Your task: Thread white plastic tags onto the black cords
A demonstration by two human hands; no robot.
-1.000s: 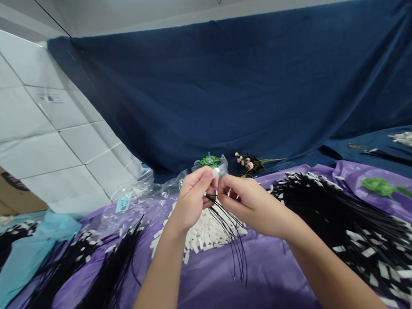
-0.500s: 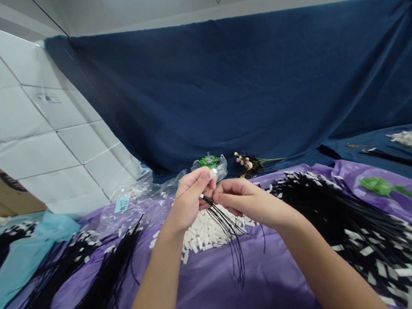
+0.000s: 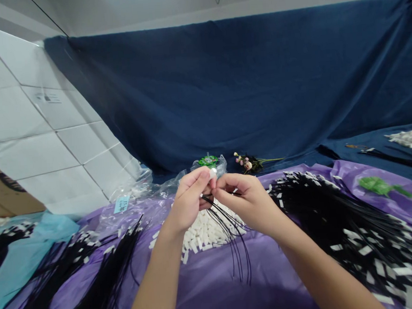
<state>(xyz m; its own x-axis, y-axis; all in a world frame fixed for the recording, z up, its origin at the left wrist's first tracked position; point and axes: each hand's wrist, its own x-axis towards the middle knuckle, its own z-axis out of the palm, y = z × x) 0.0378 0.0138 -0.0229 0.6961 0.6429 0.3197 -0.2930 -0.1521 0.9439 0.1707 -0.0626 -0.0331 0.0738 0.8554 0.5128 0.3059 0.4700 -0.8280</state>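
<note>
My left hand [image 3: 191, 201] is closed, with a small white piece [image 3: 212, 173] pinched between thumb and finger. Several thin black strands [image 3: 233, 233] hang from between the two hands, their upper ends hidden by the fingers. My right hand [image 3: 247, 196] touches the left one at the fingertips; its thumb and fingers are pinched together by the strands' upper ends. Exactly which strand it grips is too small to make out. Below both hands lies a pile of small white pieces [image 3: 201, 233] on purple plastic sheeting [image 3: 268, 273].
Black strands with white ends lie in bundles at left [image 3: 105, 286] and in a large heap at right [image 3: 324, 207]. Behind are a clear bag with a green item [image 3: 208, 161], artificial flowers [image 3: 247, 163] and a blue cloth [image 3: 222, 91]. White boxes [image 3: 38, 153] stand at left.
My right hand has shifted slightly left and up, closer to the white piece in my left hand. The hanging strands have swung a little; my left hand has hardly moved.
</note>
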